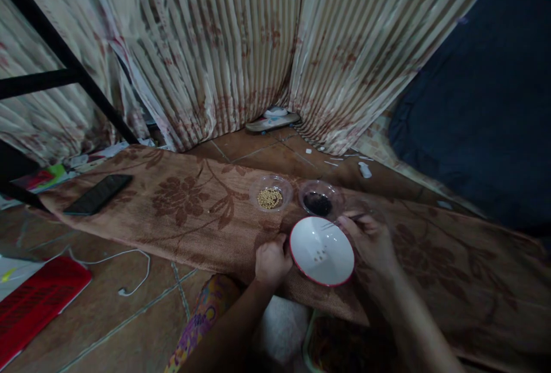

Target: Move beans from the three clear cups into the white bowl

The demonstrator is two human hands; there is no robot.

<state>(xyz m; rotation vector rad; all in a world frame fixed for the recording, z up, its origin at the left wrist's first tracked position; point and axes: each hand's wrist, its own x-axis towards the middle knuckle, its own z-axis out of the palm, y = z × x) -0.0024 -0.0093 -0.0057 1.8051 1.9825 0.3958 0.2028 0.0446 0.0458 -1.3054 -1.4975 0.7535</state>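
Note:
A white bowl with a red rim (pixel 316 241) sits on the brown cloth, a few small pale beans (pixel 319 256) inside it. My left hand (pixel 272 261) is closed at the bowl's left rim, thumb against the edge. Over the right side of the bowl, my right hand (pixel 372 238) pinches a thin pronged utensil (pixel 330 225); whether it is tweezers or a small fork is too blurred to tell. Behind the bowl stand two clear plastic cups. The left cup (pixel 255 194) holds yellowish beans (pixel 270 198), and the right cup (pixel 336 195) holds small dark grains (pixel 317 204).
A patterned brown cloth (pixel 181 229) covers the long low surface. A black phone (pixel 98 194) lies at its left end. Beyond are striped curtains (pixel 232 46), a skateboard (pixel 273 124) and white scraps (pixel 365 170) on the tiled floor. A red basket (pixel 43 310) and white cable (pixel 148 267) lie lower left.

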